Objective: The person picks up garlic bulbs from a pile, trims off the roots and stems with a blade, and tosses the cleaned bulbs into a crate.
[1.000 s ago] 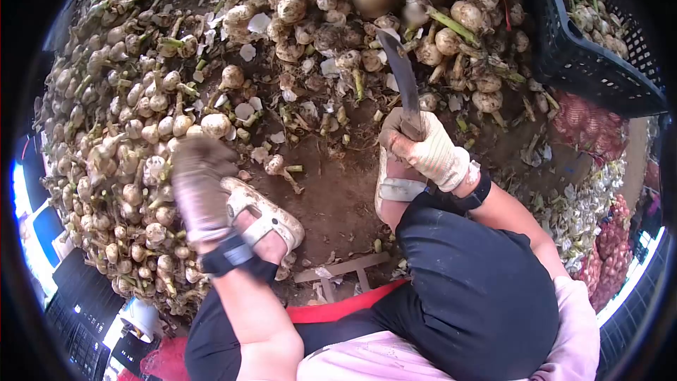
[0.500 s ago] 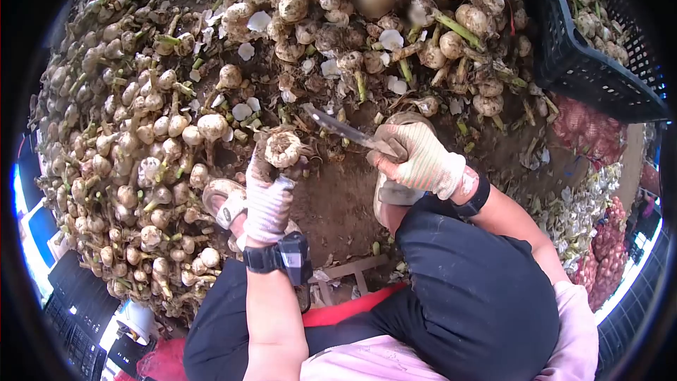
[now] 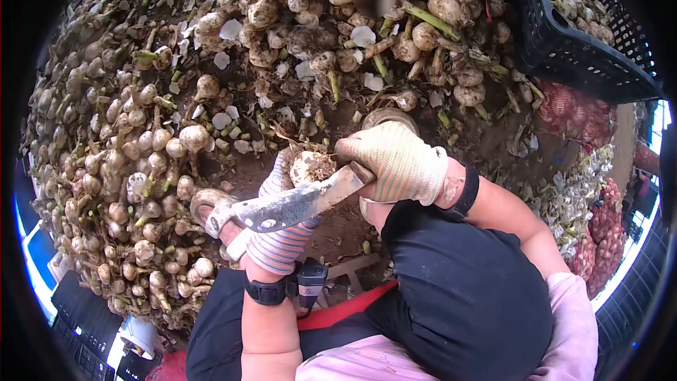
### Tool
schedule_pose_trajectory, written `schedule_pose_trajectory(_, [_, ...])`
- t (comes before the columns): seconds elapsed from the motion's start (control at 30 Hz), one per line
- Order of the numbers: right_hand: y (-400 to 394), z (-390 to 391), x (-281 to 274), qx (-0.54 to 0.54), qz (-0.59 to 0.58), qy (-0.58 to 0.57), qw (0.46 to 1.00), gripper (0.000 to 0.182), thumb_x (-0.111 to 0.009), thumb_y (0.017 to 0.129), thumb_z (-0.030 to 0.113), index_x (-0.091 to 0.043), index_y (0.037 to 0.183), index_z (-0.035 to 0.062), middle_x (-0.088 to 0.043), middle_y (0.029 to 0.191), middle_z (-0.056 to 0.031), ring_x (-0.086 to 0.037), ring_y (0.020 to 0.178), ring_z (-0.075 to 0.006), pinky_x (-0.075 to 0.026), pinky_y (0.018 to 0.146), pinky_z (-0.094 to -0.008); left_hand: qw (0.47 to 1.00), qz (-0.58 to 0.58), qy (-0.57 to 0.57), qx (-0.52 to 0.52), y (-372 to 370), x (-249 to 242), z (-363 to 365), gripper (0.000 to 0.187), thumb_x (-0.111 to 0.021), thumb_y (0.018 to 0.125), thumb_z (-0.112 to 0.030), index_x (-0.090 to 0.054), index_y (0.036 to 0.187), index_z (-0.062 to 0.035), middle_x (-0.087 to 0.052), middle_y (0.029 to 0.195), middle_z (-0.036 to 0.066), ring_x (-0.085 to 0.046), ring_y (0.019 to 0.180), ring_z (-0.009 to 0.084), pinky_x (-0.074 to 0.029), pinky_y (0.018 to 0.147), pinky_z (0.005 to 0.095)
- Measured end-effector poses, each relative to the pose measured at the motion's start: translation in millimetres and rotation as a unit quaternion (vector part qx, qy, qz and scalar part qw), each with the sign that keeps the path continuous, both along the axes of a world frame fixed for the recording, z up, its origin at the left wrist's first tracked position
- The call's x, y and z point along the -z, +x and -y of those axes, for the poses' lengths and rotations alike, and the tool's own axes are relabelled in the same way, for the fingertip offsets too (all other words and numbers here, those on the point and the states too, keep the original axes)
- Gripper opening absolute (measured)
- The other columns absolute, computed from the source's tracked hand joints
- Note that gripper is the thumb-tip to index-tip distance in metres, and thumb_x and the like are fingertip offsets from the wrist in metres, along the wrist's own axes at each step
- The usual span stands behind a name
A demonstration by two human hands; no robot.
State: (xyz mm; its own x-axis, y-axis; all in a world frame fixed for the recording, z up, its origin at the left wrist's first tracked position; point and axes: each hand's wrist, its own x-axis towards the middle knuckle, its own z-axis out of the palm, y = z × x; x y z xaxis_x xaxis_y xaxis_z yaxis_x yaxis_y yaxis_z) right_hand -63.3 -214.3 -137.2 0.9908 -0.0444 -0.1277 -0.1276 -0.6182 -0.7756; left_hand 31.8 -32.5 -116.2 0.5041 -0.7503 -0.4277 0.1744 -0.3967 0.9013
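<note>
My left hand (image 3: 281, 245), in a striped knit glove, is closed round a garlic bulb (image 3: 305, 168) whose root tuft faces right. In my gloved right hand (image 3: 400, 162) is a knife (image 3: 300, 203) with a broad, stained metal blade. The blade points left and crosses in front of my left hand, hiding part of its fingers. Close beside the bulb are my right fingertips, near its root end. Both hands are above the bare ground between my feet.
Loose garlic bulbs (image 3: 144, 229) cover the ground at left, and dirtier stemmed garlic (image 3: 423, 35) is piled ahead. A black plastic crate (image 3: 589, 56) holding garlic stands at upper right. Red mesh sacks (image 3: 575, 116) and pale garlic trimmings (image 3: 564, 201) lie along the right.
My right hand has turned the knife from pointing up-left to lying across my left hand, beside the bulb. My left hand has moved slightly right and down, still holding the garlic bulb.
</note>
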Motion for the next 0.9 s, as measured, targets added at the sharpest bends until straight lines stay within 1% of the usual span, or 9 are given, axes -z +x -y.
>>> schedule_pose_trajectory(0.07, [-2,0,0,0.002,-0.003,0.011,1.000,0.025,-0.069,0.059,0.017,-0.051,0.073,0.0081,-0.053,0.064,-0.0100,-0.056,0.065,-0.0341,-0.042,0.055,-0.0390,0.999,0.038,-0.003,0.037,-2,1,-7,0.037,-0.043,0.091,-0.013,-0.040,0.125,0.0002,-0.056,0.112,0.012,-0.057,0.096,0.0214,-0.045,0.082,0.0294])
schedule_pose_trajectory(0.13, [-3,-2,1,0.005,-0.023,0.009,1.000,0.024,-0.069,0.059,0.017,-0.052,0.075,0.0082,-0.053,0.065,-0.0103,-0.056,0.065,-0.0341,-0.042,0.055,-0.0390,0.915,0.363,0.080,0.158,-5,15,-19,0.040,-0.057,0.082,-0.015,-0.046,0.119,-0.0028,-0.061,0.096,0.006,-0.059,0.081,0.0202,-0.048,0.070,0.0308])
schedule_pose_trajectory(0.17, [-4,-3,1,0.008,-0.041,0.006,0.999,0.024,-0.069,0.059,0.016,-0.053,0.076,0.0083,-0.054,0.065,-0.0105,-0.056,0.065,-0.0342,-0.043,0.055,-0.0391,0.915,0.362,0.080,0.158,-7,23,-22,0.040,-0.057,0.082,-0.015,-0.046,0.119,-0.0028,-0.061,0.096,0.006,-0.059,0.081,0.0202,-0.048,0.070,0.0308])
schedule_pose_trajectory(0.3, [-9,-2,14,0.022,-0.013,0.029,0.999,0.024,-0.069,0.059,0.017,-0.055,0.077,0.0086,-0.055,0.066,-0.0102,-0.056,0.064,-0.0339,-0.043,0.055,-0.0390,0.933,0.297,0.120,0.165,-11,14,-17,0.035,-0.056,0.083,-0.016,-0.050,0.115,-0.0045,-0.063,0.090,0.008,-0.060,0.079,0.0207,-0.048,0.069,0.0309])
schedule_pose_trajectory(0.37, [-10,9,28,-0.034,0.044,0.025,0.998,0.022,-0.067,0.058,0.013,-0.057,0.077,0.0095,-0.056,0.067,-0.0099,-0.055,0.063,-0.0335,-0.043,0.055,-0.0391,0.984,-0.162,-0.064,-0.040,-14,6,3,0.037,-0.060,0.079,-0.014,-0.051,0.113,-0.0033,-0.064,0.093,0.011,-0.062,0.080,0.0185,-0.049,0.071,0.0283])
schedule_pose_trajectory(0.63, [-6,14,50,-0.060,0.091,0.085,0.990,0.022,-0.060,0.059,0.010,-0.059,0.080,0.0092,-0.058,0.068,-0.0097,-0.058,0.065,-0.0323,-0.046,0.057,-0.0367,0.954,0.206,-0.043,0.213,1,0,9,0.042,-0.068,0.073,-0.015,-0.051,0.109,-0.0026,-0.065,0.091,0.011,-0.064,0.081,0.0214,-0.050,0.073,0.0298])
schedule_pose_trajectory(0.67, [-9,21,48,0.003,-0.037,0.057,0.998,0.020,-0.061,0.062,0.010,-0.058,0.081,0.0072,-0.059,0.068,-0.0110,-0.059,0.064,-0.0322,-0.047,0.056,-0.0339,0.987,0.074,-0.070,0.122,-3,7,-8,0.051,-0.075,0.067,-0.018,-0.050,0.110,-0.0038,-0.065,0.089,0.010,-0.065,0.080,0.0233,-0.050,0.075,0.0325])
schedule_pose_trajectory(0.77, [-25,29,53,0.123,0.032,0.107,0.986,0.015,-0.066,0.066,0.010,-0.058,0.076,0.0037,-0.058,0.063,-0.0121,-0.059,0.058,-0.0221,-0.046,0.054,-0.0304,0.990,-0.073,-0.071,0.092,-8,-19,7,0.073,-0.084,0.054,-0.017,-0.046,0.114,-0.0036,-0.059,0.097,0.010,-0.059,0.088,0.0205,-0.046,0.082,0.0304])
schedule_pose_trajectory(0.9, [-26,22,26,0.201,0.002,0.195,0.960,0.011,-0.065,0.073,0.011,-0.057,0.074,0.0033,-0.054,0.064,-0.0042,-0.047,0.057,-0.0101,-0.042,0.054,-0.0259,0.977,-0.103,-0.149,-0.112,-1,-1,3,0.076,-0.071,0.070,-0.004,-0.030,0.133,-0.0072,-0.050,0.115,0.008,-0.050,0.102,0.0172,-0.041,0.090,0.0306])
